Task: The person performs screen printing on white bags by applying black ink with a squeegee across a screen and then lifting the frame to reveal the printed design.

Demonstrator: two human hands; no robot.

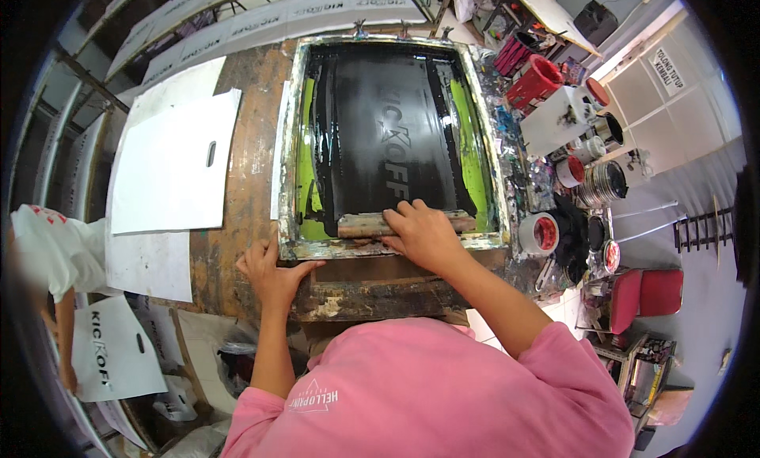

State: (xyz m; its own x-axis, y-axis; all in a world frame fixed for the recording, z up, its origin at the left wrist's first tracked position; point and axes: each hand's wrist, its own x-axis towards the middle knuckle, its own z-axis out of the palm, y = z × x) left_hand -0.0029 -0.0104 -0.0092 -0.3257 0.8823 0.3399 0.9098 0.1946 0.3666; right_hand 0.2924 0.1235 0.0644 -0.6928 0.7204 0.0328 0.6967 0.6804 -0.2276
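Closest to the camera is the pink shirt (pixel 459 387), soft cloth rounded over the person's torso with a small white print. Ahead of it the left hand (pixel 275 277) is spread at the table's near edge beside the frame's lower left corner, thumb and fingers splayed and grasping nothing; whether it presses on the frame I cannot tell. The right hand (pixel 427 235) has its fingers curled over the top of a wooden squeegee (pixel 362 224), a long, worn, ink-darkened bar lying crosswise at the near end of the screen. Around this runs a rectangular frame (pixel 291 157), its pale rails crusted with flaking, many-coloured paint. Inside, glossy black ink (pixel 368 102) coats the mesh, smooth in the middle, thicker and ragged along the sides, flanked by flat lime-green strips (pixel 469 157). The wooden table (pixel 252 141) underneath is brown, scuffed and stained. On its left lie smooth white sheets (pixel 166 173), the top one with an oval cut-out; on the right stands a smeared round tub (pixel 538 235) of red ink. Beyond the left edge, a co-worker (pixel 59 256) in white holds a flat white bag (pixel 119 355) with dark lettering. Farther off, long racks (pixel 277 26) carry rows of pale printed sheets.
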